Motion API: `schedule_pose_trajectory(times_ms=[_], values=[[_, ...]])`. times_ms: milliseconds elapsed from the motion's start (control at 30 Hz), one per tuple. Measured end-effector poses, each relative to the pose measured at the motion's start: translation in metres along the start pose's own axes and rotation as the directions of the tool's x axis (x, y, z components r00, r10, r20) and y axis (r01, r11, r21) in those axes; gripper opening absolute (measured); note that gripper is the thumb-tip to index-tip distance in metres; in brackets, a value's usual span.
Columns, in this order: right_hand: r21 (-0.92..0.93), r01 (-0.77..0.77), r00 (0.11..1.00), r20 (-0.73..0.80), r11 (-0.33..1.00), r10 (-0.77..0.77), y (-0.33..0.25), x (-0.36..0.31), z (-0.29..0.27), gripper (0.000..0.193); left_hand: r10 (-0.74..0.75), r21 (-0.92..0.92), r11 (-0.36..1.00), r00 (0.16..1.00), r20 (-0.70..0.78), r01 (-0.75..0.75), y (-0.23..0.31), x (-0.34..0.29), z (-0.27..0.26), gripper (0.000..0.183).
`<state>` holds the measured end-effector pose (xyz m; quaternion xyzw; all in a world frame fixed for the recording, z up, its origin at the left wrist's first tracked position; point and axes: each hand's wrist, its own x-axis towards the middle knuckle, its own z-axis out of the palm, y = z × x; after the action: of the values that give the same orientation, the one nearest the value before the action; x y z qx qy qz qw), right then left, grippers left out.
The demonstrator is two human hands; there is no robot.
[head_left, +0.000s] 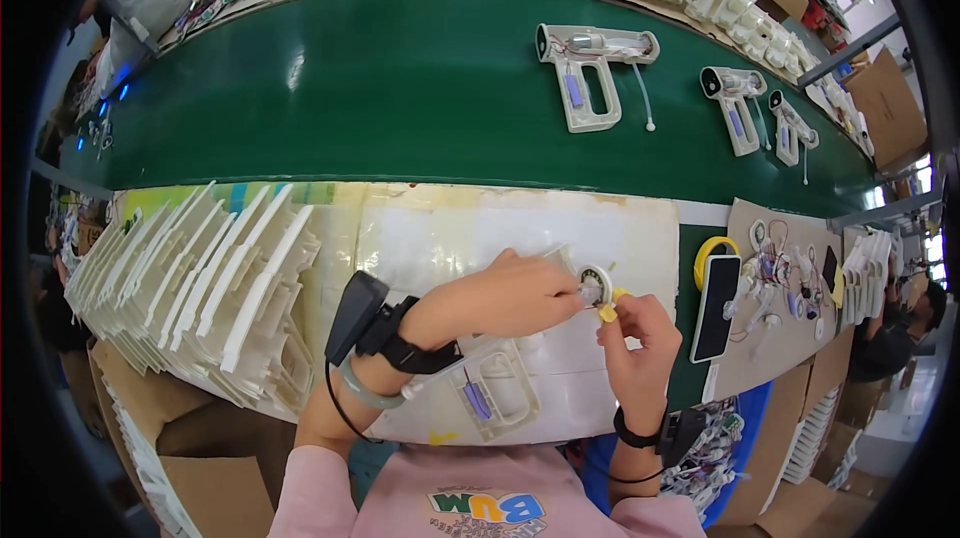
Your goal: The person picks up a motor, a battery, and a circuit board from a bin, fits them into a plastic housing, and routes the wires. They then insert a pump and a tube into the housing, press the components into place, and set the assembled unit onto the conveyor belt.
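My left hand [515, 293] reaches across the table with its fingers closed on a round white part [594, 286] that has a ring-shaped rim and a clear, shiny middle. Close beside it, my right hand [642, 343] pinches a small yellow piece of tape [608, 313] against the part's edge; its fingertips partly hide the tape. Under my left forearm lies an open white pistol-shaped housing half [520, 393] holding a purple cylindrical cell [477, 401]. My left hand and wrist cover the housing's upper end.
White housing halves [215, 278] stand in a row at left. Across the green conveyor belt [400, 88] lie several filled housings [590, 78]. At right are a yellow tape roll [702, 260], a phone [715, 308] and wired parts [785, 273]. Cardboard boxes [215, 493] flank me.
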<state>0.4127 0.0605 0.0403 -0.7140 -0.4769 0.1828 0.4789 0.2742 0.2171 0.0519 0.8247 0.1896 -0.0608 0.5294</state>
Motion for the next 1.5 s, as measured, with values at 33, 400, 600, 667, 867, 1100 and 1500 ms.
schedule_pose_trajectory(times_ms=[33, 400, 600, 667, 867, 1100, 1500], values=[[-0.032, 0.002, 0.999, 0.032, 0.999, -0.001, 0.000, 0.002, 0.000, 0.014, -0.007, -0.007, 1.000, 1.000, -0.007, 0.007, -0.005, 0.004, 0.003, 0.036], [-0.183, 0.062, 0.990, 0.133, 0.981, -0.038, 0.013, 0.032, 0.004, 0.014, -0.057, -0.081, 0.997, 0.792, -0.608, 0.010, -0.021, 0.021, 0.042, 0.019], [-0.176, 0.031, 0.951, 0.307, 0.984, 0.025, 0.020, 0.049, 0.002, 0.013, -0.004, -0.004, 1.000, 0.633, -0.774, 0.001, -0.029, 0.021, 0.063, 0.008], [-0.202, 0.033, 0.936, 0.350, 0.979, 0.041, 0.018, 0.051, 0.003, 0.012, -0.005, 0.010, 1.000, 0.641, -0.767, 0.019, -0.029, 0.022, 0.064, 0.006], [-0.147, -0.203, 0.892, 0.381, 0.968, 0.245, 0.013, 0.056, 0.002, 0.009, 0.037, 0.084, 0.995, 0.627, -0.778, 0.046, -0.031, 0.023, 0.065, 0.004], [-0.132, -0.252, 0.853, 0.437, 0.959, 0.284, 0.017, 0.063, 0.000, 0.008, 0.044, 0.164, 0.978, 0.644, -0.764, 0.127, -0.031, 0.026, 0.065, 0.006], [-0.084, -0.149, 0.883, 0.436, 0.985, 0.171, 0.021, 0.051, -0.009, 0.013, 0.037, 0.105, 0.993, 0.685, -0.727, 0.059, -0.031, 0.023, 0.061, 0.008]])
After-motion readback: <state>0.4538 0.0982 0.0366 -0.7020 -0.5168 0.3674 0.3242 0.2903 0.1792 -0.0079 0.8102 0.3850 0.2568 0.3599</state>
